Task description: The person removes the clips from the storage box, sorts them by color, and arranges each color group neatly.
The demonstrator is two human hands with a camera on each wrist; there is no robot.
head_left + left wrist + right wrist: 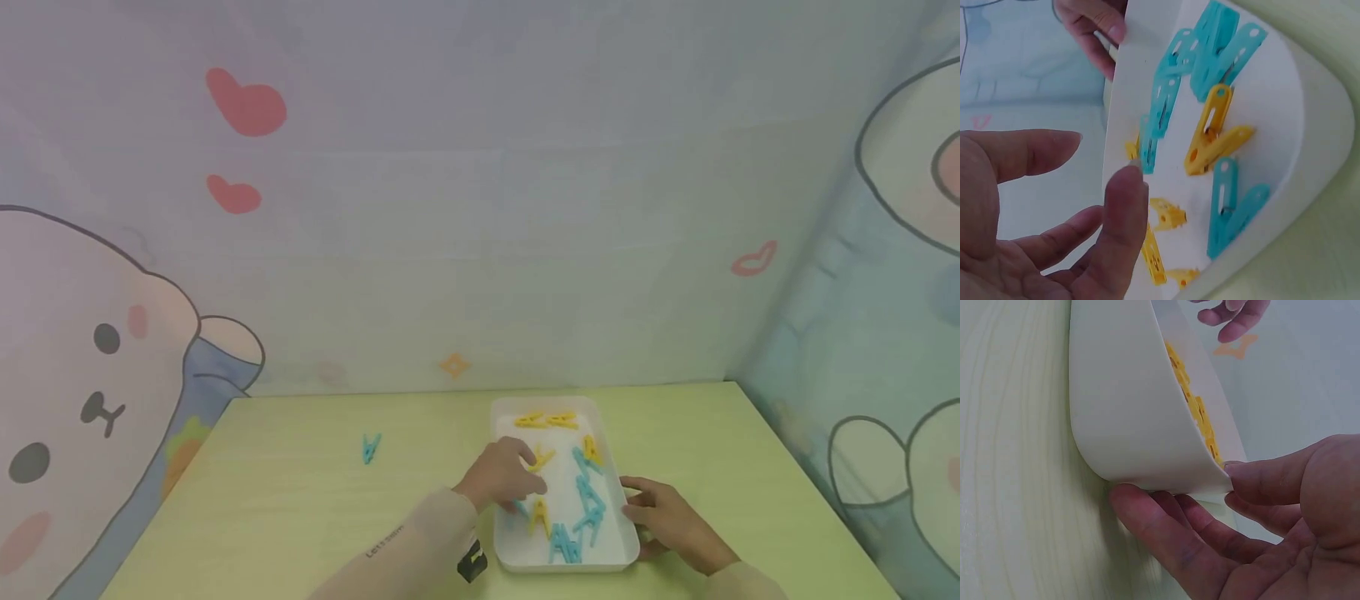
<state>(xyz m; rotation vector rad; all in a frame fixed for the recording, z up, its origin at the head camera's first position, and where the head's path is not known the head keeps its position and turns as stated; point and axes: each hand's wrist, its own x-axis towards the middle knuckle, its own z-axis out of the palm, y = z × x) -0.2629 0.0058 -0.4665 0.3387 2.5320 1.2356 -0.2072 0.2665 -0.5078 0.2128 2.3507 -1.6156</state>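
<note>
A white tray [615, 542] holds several yellow clothespins [540, 514] and several turquoise clothespins [588, 493]. Over its left side hovers my left hand [501, 473], thumb and fingers spread apart with nothing between them. The left wrist view shows a gap between these fingers and the clothespins, including a yellow clothespin [1210, 134] and a turquoise clothespin [1225, 200] near the wall. At the tray's right side, my right hand [667, 518] holds the wall, one fingertip on the rim and the others against the outside and lower edge.
A single turquoise clothespin [371, 448] lies on the light green tabletop [285, 500], left of the tray. Behind the table hangs a printed cloth backdrop [480, 208], with another panel along the right.
</note>
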